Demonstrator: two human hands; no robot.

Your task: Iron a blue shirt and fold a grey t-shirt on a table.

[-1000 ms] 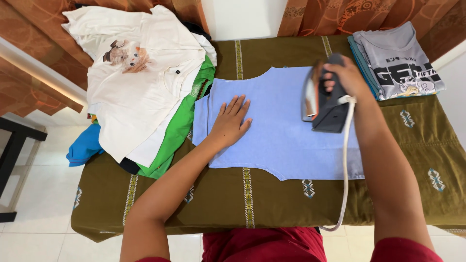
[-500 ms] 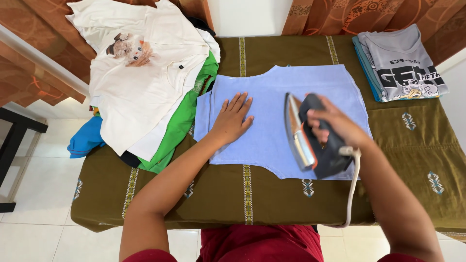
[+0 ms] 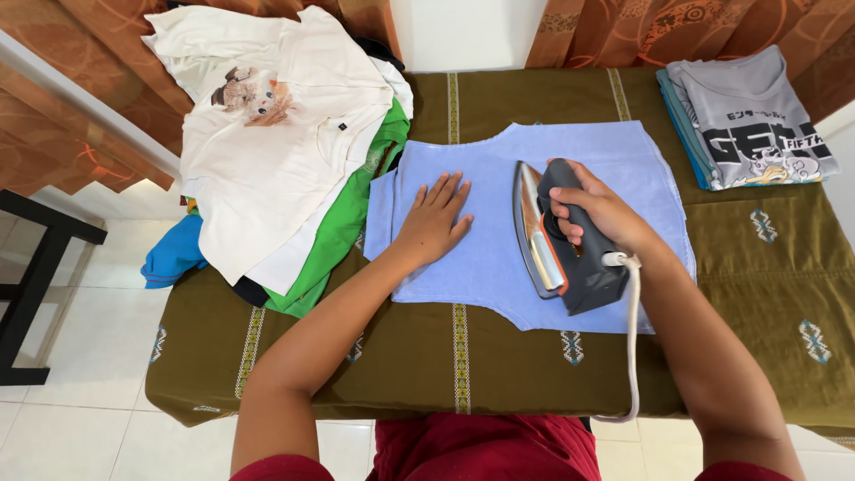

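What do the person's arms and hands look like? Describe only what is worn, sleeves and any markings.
The left hand and right hand are bare: no gloves, rings, watch or markings show. Both forearms are uncovered. Dark red sleeves appear only near the shoulders at the bottom edge, the same colour as the garment between them.

Bright, even daylight; sharp focus throughout.
Soft shadows are cast beneath the forearms, and slight wide-angle bending is seen at the edges.
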